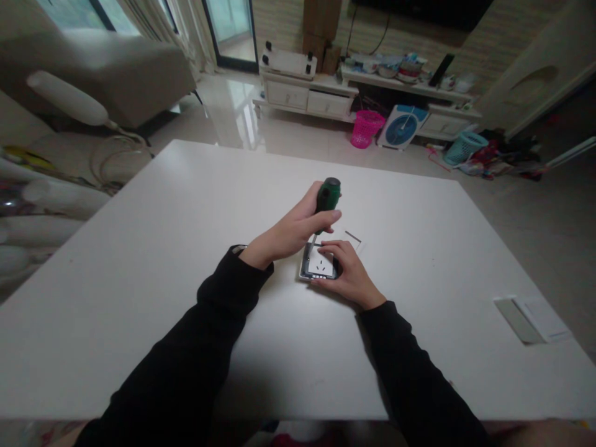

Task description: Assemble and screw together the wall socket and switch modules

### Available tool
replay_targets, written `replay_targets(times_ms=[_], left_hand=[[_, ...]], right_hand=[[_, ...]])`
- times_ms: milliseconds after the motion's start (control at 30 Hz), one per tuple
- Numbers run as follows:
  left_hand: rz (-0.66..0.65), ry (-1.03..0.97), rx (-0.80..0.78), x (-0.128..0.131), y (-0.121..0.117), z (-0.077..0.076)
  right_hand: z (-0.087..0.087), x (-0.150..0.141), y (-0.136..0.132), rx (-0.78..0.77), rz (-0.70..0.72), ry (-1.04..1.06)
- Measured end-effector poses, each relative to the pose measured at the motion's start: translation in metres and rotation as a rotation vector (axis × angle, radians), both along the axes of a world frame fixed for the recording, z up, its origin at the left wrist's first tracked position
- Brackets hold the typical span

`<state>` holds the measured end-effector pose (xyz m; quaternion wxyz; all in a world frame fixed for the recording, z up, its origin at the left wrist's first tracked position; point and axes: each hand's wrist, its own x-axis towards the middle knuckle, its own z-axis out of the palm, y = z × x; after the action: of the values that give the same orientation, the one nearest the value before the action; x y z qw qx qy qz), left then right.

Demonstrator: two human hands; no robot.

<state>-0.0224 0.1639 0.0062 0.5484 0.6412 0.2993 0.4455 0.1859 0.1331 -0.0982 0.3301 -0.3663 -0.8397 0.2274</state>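
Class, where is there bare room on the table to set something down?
Free: the table left of the left sleeve, and the patch between the right hand and the flat pieces near the right edge. Crowded: the middle, where the left hand holds the screwdriver to the socket, a white piece just beyond.

Long black sleeves (177,347), loose left cuff (239,273)

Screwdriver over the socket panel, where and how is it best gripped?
The screwdriver is probably best held around its thick green-and-black handle, from the left, as the left hand does. It leans with handle up and thin shaft down, while the right hand holds the socket panel on the right.
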Motion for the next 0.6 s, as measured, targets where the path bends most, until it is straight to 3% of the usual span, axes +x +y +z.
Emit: replay_targets(times_ms=[133, 333, 433, 600], left_hand=[[-0.025, -0.025, -0.012, 0.001, 0.001, 0.000], [0.144, 0.110, 0.075, 0.000, -0.001, 0.008], [0.210, 0.296, 0.205, -0.007, 0.000, 0.012], [-0.001, 0.789, 0.238, -0.018, 0.006, 0.006]], right_hand=[[-0.001, 0.000, 0.000, -0.010, -0.004, -0.004], [-0.001, -0.001, 0.000, -0.008, -0.008, 0.001], [0.000, -0.001, 0.000, -0.007, -0.011, -0.003], [0.000, -0.001, 0.000, -0.005, -0.011, 0.007]])
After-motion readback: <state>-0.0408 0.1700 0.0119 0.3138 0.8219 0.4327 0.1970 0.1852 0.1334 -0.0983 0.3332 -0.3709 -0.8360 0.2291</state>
